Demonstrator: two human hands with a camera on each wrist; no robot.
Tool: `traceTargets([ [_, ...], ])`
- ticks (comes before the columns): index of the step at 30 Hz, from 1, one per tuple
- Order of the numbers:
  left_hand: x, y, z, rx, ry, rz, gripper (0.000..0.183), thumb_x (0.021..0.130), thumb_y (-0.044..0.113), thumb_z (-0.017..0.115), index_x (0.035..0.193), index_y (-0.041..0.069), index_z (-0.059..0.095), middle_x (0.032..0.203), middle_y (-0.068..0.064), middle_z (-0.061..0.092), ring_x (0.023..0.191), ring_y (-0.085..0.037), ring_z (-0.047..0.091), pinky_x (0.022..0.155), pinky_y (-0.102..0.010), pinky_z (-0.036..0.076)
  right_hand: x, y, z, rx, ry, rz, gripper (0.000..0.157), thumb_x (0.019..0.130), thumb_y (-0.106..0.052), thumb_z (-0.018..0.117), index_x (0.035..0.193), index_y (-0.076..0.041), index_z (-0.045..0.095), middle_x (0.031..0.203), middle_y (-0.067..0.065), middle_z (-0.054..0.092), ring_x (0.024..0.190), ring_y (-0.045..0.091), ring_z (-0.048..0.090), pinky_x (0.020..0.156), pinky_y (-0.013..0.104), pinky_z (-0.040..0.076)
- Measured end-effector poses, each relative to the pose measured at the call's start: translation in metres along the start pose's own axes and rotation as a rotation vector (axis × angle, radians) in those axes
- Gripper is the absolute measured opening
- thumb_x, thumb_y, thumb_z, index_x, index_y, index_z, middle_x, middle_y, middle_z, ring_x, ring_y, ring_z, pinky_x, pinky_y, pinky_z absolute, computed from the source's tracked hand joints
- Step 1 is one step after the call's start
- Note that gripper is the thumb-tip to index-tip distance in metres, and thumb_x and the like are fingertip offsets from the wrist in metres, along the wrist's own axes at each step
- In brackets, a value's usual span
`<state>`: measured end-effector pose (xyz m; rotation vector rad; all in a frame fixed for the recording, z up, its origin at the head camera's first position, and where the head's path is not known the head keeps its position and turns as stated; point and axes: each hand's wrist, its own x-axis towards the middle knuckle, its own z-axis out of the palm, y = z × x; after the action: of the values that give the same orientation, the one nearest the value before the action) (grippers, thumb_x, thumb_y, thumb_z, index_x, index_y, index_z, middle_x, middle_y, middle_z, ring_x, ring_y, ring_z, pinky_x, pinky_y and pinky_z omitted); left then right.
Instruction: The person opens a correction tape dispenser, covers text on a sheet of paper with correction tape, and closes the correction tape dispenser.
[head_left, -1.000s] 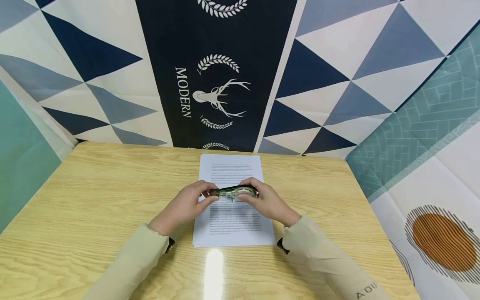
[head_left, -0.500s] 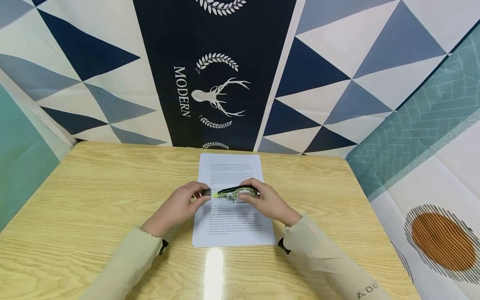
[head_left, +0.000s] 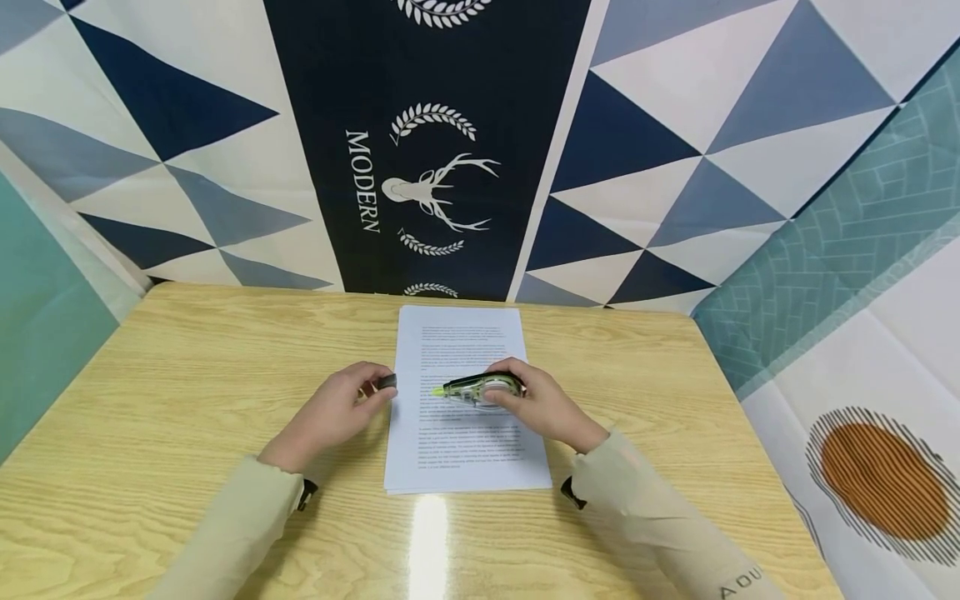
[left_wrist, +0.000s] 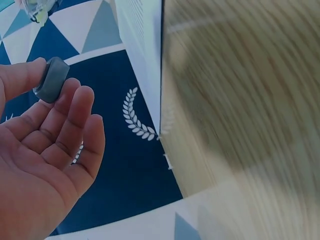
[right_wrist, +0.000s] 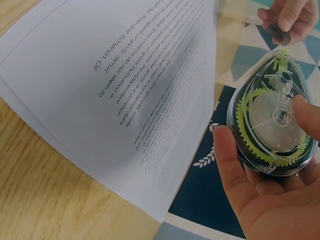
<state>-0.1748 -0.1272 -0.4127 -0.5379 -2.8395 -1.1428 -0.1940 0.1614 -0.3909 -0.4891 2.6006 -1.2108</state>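
Observation:
My right hand grips a correction tape over the middle of the printed sheets, its yellow-green tip bare and pointing left. In the right wrist view the clear case of the correction tape shows green gear wheels inside, with my thumb on its face. Off the left edge of the paper, my left hand pinches a small dark cap between thumb and fingertips. The left wrist view shows that cap up close, the other fingers loosely curled below it.
A stack of printed paper lies on the wood-grain table, reaching close to its back edge. Behind the table hangs a patterned cloth with triangles and a deer head. Pale sleeves cover both forearms.
My left hand has pulled the cap off the tip of the correction tape and moved left with it, past the paper's edge. The right hand has shifted slightly right.

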Motion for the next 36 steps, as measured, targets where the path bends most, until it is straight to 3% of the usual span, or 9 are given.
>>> traceTargets([
  [7,-0.006,-0.012,-0.005,0.006,-0.015,-0.033,0.030,0.093,0.025,0.058,0.114,0.004,0.061,0.104,-0.004,0.063,0.086,-0.015,0.055,0.075,-0.032,0.047,-0.002,0.004,-0.001,0.009,0.013,-0.016,0.030,0.087,-0.027,0.065,0.115,-0.017,0.059,0.108,0.005,0.063,0.083,0.015,0.055,0.070,0.029,0.045],
  [17,-0.016,-0.028,-0.017,0.030,-0.018,-0.115,0.031,0.093,0.023,0.057,0.113,-0.001,0.061,0.102,-0.009,0.055,0.069,-0.014,0.043,0.058,-0.024,0.039,-0.007,0.011,-0.001,0.020,0.023,-0.004,0.030,0.088,-0.026,0.065,0.115,-0.016,0.059,0.107,0.006,0.064,0.084,0.015,0.055,0.071,0.029,0.045],
  [26,-0.022,-0.050,-0.029,0.069,-0.073,-0.169,0.035,0.095,0.023,0.053,0.117,-0.004,0.058,0.101,-0.012,0.054,0.071,-0.015,0.045,0.061,-0.027,0.040,-0.009,0.011,-0.004,0.032,0.033,0.031,0.029,0.087,-0.026,0.066,0.114,-0.018,0.059,0.110,0.003,0.064,0.089,0.015,0.057,0.075,0.030,0.046],
  [36,-0.029,-0.065,-0.046,0.118,-0.101,-0.234,0.037,0.096,0.024,0.051,0.115,-0.006,0.058,0.102,-0.015,0.055,0.084,-0.021,0.055,0.073,-0.039,0.047,-0.008,0.010,-0.005,0.033,0.027,0.055,0.029,0.086,-0.026,0.066,0.114,-0.017,0.059,0.109,0.003,0.064,0.089,0.015,0.057,0.075,0.030,0.045],
])
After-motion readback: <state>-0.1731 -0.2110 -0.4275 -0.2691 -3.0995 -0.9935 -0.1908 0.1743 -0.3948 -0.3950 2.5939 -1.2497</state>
